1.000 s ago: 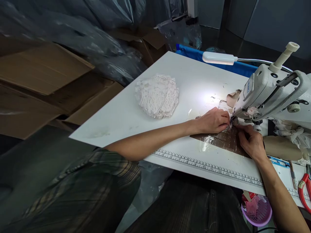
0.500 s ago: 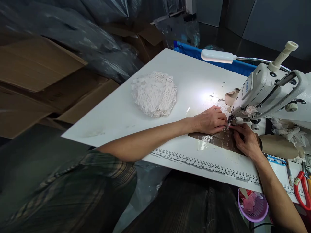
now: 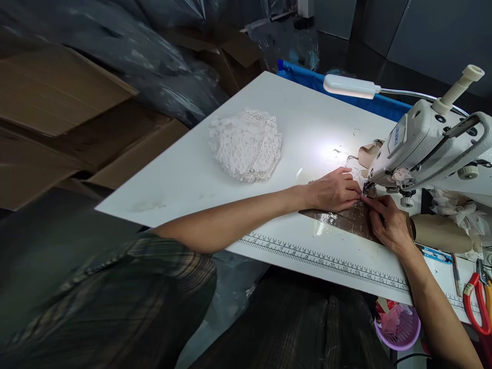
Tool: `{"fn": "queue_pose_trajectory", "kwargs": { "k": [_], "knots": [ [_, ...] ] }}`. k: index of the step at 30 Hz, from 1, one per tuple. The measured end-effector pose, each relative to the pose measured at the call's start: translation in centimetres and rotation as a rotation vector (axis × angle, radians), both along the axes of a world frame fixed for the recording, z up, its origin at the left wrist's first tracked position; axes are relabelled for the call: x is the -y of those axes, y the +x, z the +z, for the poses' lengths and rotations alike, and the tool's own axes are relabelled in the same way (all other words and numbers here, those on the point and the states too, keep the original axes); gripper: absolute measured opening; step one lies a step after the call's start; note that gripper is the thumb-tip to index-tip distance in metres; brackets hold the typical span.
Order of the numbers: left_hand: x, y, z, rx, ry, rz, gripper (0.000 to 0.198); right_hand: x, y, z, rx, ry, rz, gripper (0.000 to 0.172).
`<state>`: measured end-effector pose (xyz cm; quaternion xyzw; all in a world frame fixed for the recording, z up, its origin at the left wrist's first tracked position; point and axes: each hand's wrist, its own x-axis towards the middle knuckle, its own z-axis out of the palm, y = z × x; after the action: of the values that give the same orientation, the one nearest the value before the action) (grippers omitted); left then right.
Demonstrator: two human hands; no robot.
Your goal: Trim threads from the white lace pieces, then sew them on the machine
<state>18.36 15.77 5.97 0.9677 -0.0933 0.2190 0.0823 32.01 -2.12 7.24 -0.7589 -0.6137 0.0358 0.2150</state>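
A white sewing machine (image 3: 430,146) stands at the right of a white table (image 3: 215,169). My left hand (image 3: 334,190) lies on the table with fingers pressed together on a small piece of white lace (image 3: 358,177) at the presser foot. My right hand (image 3: 388,223) pinches the same lace from the near side, just in front of the needle. Both hands rest over a brown taped patch (image 3: 351,219) on the table. What lies directly under the needle is hidden by my fingers.
A heap of white lace (image 3: 246,144) sits mid-table. A lamp (image 3: 351,86) shines over the work. A ruler strip (image 3: 326,259) runs along the front edge. Red scissors (image 3: 474,302), a cardboard tube (image 3: 440,233) and a purple basket (image 3: 400,328) are at the right. Cardboard boxes (image 3: 57,97) stand left.
Both hands stay at the presser foot, with fingers shifted slightly nearer the needle. The camera has drifted a little; nothing else moved.
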Motion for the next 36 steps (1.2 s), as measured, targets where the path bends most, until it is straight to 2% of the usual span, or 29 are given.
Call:
{"fn": "queue_pose_trajectory", "kwargs": {
  "k": [4, 10, 13, 16, 19, 23, 26, 29, 32, 34, 36],
  "knots": [
    [0.1, 0.0, -0.1, 0.02, -0.022, -0.005, 0.024, 0.0, 0.1, -0.3, 0.008, -0.008, 0.004, 0.039],
    [0.4, -0.5, 1.0, 0.057, -0.027, 0.048, 0.026, 0.0, 1.0, 0.1, -0.208, 0.12, -0.089, 0.038],
    [0.3, -0.8, 1.4, -0.028, -0.025, -0.084, 0.019, 0.6, 1.5, 1.8, -0.203, 0.092, -0.115, 0.036],
    [-0.1, -0.8, 1.0, -0.085, -0.111, -0.202, 0.02, 2.8, 1.8, 3.8, -0.131, 0.024, -0.056, 0.034],
    [-0.6, -0.5, 0.4, -0.064, -0.19, -0.218, 0.029, 6.9, 2.2, 4.6, -0.027, -0.025, -0.046, 0.031],
    [-1.0, 0.0, 0.1, -0.064, -0.223, -0.255, 0.038, 12.6, 3.4, 3.0, 0.217, -0.014, -0.134, 0.031],
    [-0.9, 0.3, 0.2, -0.065, -0.253, -0.232, 0.033, 14.7, 4.2, 1.2, 0.392, -0.002, -0.158, 0.039],
    [-0.4, 0.7, 0.3, -0.047, -0.305, -0.138, 0.017, 14.7, 4.4, 0.3, 0.521, 0.052, -0.144, 0.044],
    [-0.1, 1.2, 0.5, -0.051, -0.453, 0.027, 0.012, 13.8, 3.6, 0.4, 0.571, 0.144, -0.073, 0.038],
    [-0.2, 1.4, 0.7, -0.089, -0.599, 0.085, 0.014, 13.2, 2.5, 0.4, 0.464, 0.206, -0.035, 0.034],
    [-0.5, 1.6, 0.9, -0.14, -0.739, 0.071, 0.021, 12.6, 1.2, 0.3, 0.22, 0.249, -0.044, 0.03]
  ]
}}
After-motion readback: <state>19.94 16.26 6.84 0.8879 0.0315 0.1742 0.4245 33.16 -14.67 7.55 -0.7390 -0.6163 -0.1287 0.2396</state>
